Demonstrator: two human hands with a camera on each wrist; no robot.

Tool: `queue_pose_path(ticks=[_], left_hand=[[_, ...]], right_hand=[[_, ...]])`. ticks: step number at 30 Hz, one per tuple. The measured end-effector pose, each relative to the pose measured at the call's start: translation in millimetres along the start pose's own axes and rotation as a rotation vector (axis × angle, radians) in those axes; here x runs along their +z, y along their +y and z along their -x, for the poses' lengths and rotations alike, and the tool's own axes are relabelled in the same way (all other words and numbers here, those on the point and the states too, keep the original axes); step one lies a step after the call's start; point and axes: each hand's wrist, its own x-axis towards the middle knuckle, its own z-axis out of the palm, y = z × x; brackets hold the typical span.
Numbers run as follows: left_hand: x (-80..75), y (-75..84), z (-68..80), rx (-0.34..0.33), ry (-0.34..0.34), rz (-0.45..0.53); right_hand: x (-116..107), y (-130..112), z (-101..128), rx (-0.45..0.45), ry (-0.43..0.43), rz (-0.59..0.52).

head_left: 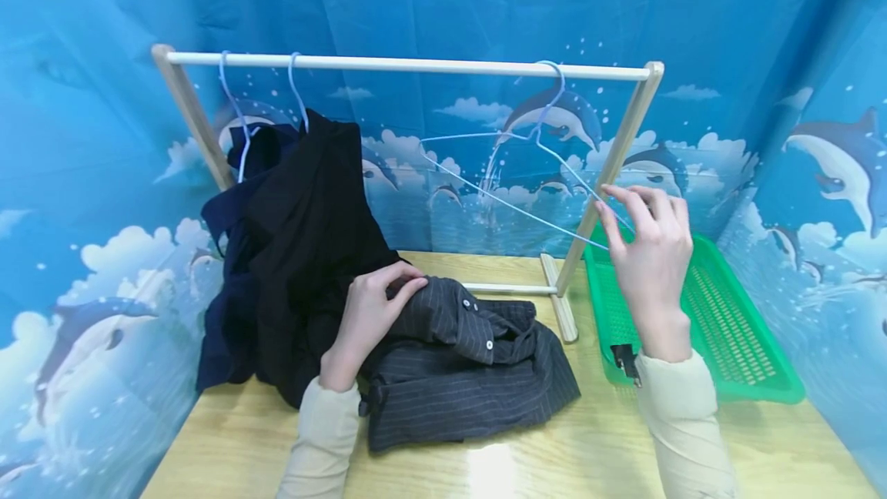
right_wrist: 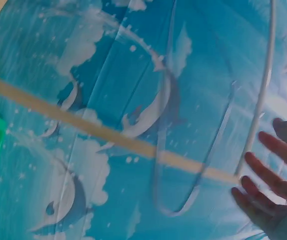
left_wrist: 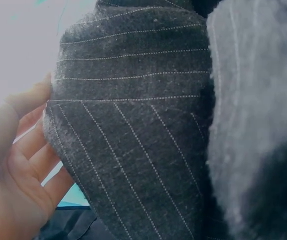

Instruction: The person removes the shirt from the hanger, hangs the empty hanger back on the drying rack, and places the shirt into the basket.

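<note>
Meanwhile, at the lower centre of the head view, a person's left hand [head_left: 370,314] curls its fingers into the upper edge of a dark pinstriped shirt [head_left: 464,376] lying crumpled on the wooden desk [head_left: 596,445]. The left wrist view shows the striped cloth folded over those fingers [left_wrist: 33,150], so that grip is clamped on fabric. To the right of centre, the right hand [head_left: 647,249] is raised with fingers spread and nearly straight, their tips touching the lower wire of an empty pale blue hanger [head_left: 513,175], which hangs tilted from the wooden rail [head_left: 409,64] of a small rack. That grip stands apart and holds nothing; the right wrist view shows the same loose fingers [right_wrist: 268,185] beside the thin wire.

Judging from its slump and folds, the shirt is soft, light and limp, and would sag wherever it is lifted; the collar or shoulder seam looks the firmest place to take hold. The hanger appears thin, light and springy, likely to swing on the rail, and looks best pinched near the hook's neck or at a shoulder bend.

Black and navy garments [head_left: 291,252] hang on two more hangers at the left of the frame, and a green basket [head_left: 721,329] sits at the right.
</note>
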Motion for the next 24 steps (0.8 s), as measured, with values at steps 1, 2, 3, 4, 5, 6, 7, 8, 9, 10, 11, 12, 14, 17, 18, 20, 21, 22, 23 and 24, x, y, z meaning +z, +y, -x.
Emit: queue_pose_path(ticks=[1, 2, 3, 4, 5, 6, 7, 8, 9, 10, 11, 12, 14, 17, 18, 20, 21, 22, 23, 24], left_hand=[[0.5, 0.5, 0.1, 0.0, -0.002, 0.001], [0.9, 1.2, 0.1, 0.002, -0.004, 0.0], [2.0, 1.6, 0.0, 0.003, -0.006, 0.0], [2.8, 2.6, 0.0, 0.007, -0.01, 0.001], [3.9, 3.4, -0.2, 0.01, -0.014, 0.001], [5.2, 4.4, -0.2, 0.013, -0.018, -0.001], [6.6, 5.5, -0.2, 0.019, -0.022, -0.004], [7.9, 6.8, 0.0, 0.026, -0.026, -0.009], [9.2, 8.4, 0.3, 0.033, -0.03, -0.013], [9.8, 10.4, 0.8, 0.04, -0.036, -0.017], [10.6, 12.7, 1.2, 0.049, -0.044, -0.023], [11.8, 14.9, 1.7, 0.058, -0.051, -0.025], [14.8, 18.8, 2.6, 0.084, -0.069, -0.018], [20.9, 23.9, 3.5, 0.12, -0.109, 0.0], [23.1, 25.0, 4.1, 0.13, -0.121, 0.002], [26.0, 27.6, 6.0, 0.141, -0.159, -0.013], [26.6, 29.0, 7.6, 0.141, -0.183, -0.028], [27.0, 30.2, 9.5, 0.14, -0.209, -0.05], [27.2, 31.3, 12.1, 0.136, -0.24, -0.069], [27.3, 32.0, 15.1, 0.131, -0.272, -0.089]], right_hand=[[0.0, -4.5, 3.5, -0.035, 0.011, -0.021], [0.7, -9.7, 7.2, -0.066, 0.02, -0.047], [2.1, -14.8, 11.5, -0.103, 0.022, -0.069], [4.2, -20.1, 15.9, -0.129, 0.022, -0.098], [6.8, -24.9, 20.5, -0.16, 0.008, -0.118], [9.8, -29.5, 25.2, -0.184, -0.013, -0.139], [13.2, -33.7, 30.0, -0.207, -0.039, -0.155], [17.2, -37.4, 35.0, -0.224, -0.071, -0.168], [21.6, -40.5, 40.4, -0.245, -0.104, -0.172], [26.2, -43.5, 45.7, -0.259, -0.142, -0.179], [30.6, -46.1, 51.0, -0.272, -0.192, -0.181], [35.4, -48.7, 56.7, -0.28, -0.235, -0.185], [44.7, -52.1, 68.5, -0.299, -0.325, -0.196], [55.6, -55.0, 84.8, -0.307, -0.459, -0.224], [58.9, -55.3, 89.9, -0.314, -0.492, -0.232], [63.4, -55.1, 99.0, -0.326, -0.568, -0.234], [65.2, -54.9, 103.0, -0.332, -0.599, -0.238], [66.7, -54.6, 106.9, -0.338, -0.628, -0.242], [67.7, -54.3, 110.5, -0.344, -0.653, -0.242], [68.5, -53.9, 114.0, -0.35, -0.676, -0.246]])
